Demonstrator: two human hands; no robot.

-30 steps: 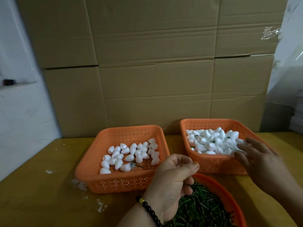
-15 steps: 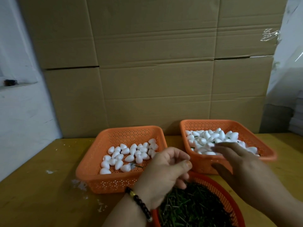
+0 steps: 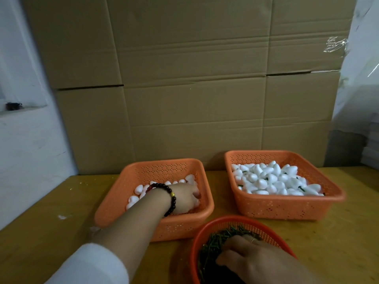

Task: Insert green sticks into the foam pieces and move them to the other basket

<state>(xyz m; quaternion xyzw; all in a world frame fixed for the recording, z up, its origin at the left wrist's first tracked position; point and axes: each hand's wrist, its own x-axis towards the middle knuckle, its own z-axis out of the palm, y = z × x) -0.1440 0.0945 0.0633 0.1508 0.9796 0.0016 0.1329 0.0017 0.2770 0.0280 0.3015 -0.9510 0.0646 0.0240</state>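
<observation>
1. The left hand [image 3: 185, 198] lay palm-down inside the left orange basket [image 3: 131, 182], fingers curled into the white foam pieces [image 3: 138, 189]; whether they pinched one could not be told.
2. A dark beaded bracelet [image 3: 171, 198] circled that wrist, a white sleeve [image 3: 90, 265] further back.
3. The right hand [image 3: 254, 261] rested in the round red basket [image 3: 207, 228], fingers bent down into the green sticks [image 3: 217, 237]; its grip was hidden.
4. Beyond the right hand stood the right orange basket [image 3: 287, 206], heaped with foam pieces on sticks [image 3: 272, 181].
5. All three baskets sat on the yellow table [image 3: 51, 222], with cardboard boxes [image 3: 194, 78] behind.
</observation>
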